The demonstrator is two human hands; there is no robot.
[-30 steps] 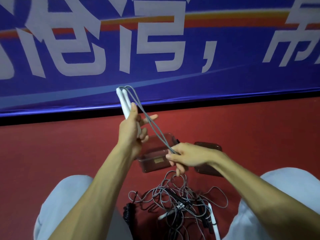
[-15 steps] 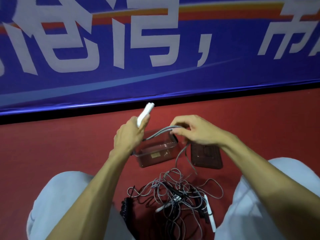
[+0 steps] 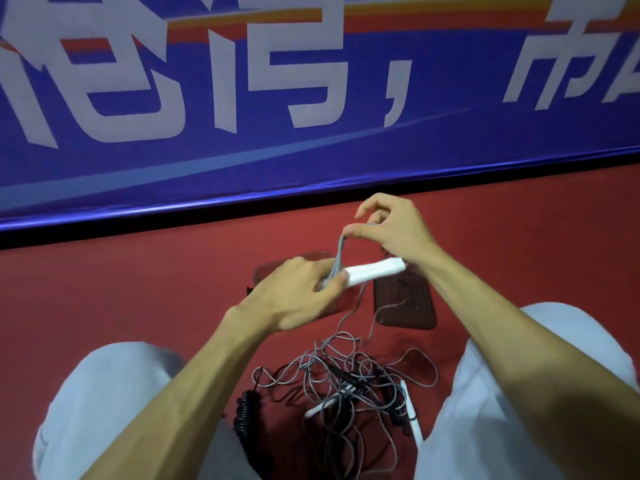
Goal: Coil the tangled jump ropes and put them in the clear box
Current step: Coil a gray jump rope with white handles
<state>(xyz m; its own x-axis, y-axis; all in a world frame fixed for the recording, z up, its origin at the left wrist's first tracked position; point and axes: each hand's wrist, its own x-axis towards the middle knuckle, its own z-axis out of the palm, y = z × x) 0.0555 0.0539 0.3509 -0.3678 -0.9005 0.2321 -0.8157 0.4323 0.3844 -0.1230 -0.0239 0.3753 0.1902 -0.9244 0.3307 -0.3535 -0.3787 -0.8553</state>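
Rotated level since before, white handles (image 3: 375, 271) sit gripped in left hand (image 3: 294, 296) at frame centre, over the clear box (image 3: 273, 265); right hand (image 3: 391, 230) pinches grey rope (image 3: 340, 252) above, to wrap it.

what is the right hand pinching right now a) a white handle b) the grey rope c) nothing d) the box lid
b: the right hand pinches a loop of the grey rope just above the white handles, which the left hand grips.
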